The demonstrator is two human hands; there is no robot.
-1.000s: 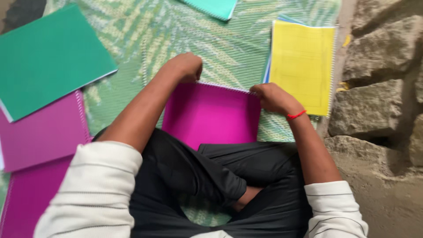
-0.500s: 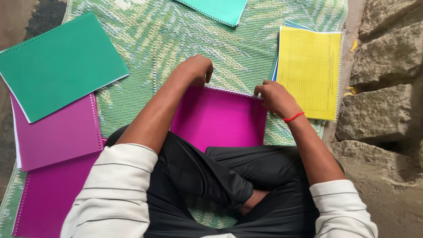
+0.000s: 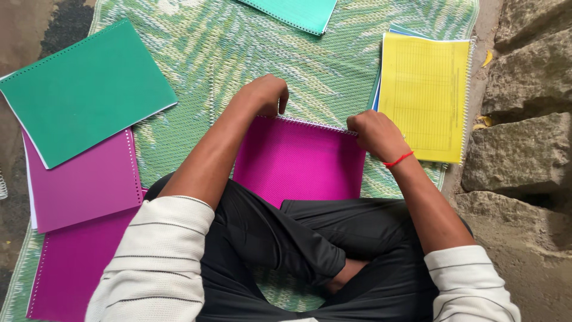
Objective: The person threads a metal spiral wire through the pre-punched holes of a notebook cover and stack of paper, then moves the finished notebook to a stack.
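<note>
A magenta spiral-bound notebook (image 3: 298, 161) lies on the green woven mat (image 3: 238, 53) right in front of my crossed legs. My left hand (image 3: 267, 94) is curled at the far left end of its white wire spiral, fingers pinching the binding. My right hand (image 3: 372, 132), with a red thread on the wrist, is closed on the spiral's right end. The near part of the notebook is hidden under my knees.
A green notebook (image 3: 83, 89) lies at the left over two purple-magenta ones (image 3: 89, 185). A yellow printed sheet stack (image 3: 424, 95) sits right of my right hand, a teal notebook (image 3: 298, 12) at the top. Rough stone blocks (image 3: 524, 89) border the mat's right edge.
The view has shifted slightly, showing more of the left notebooks. Both hands stay on the spiral at the magenta notebook's far edge, barely moved.
</note>
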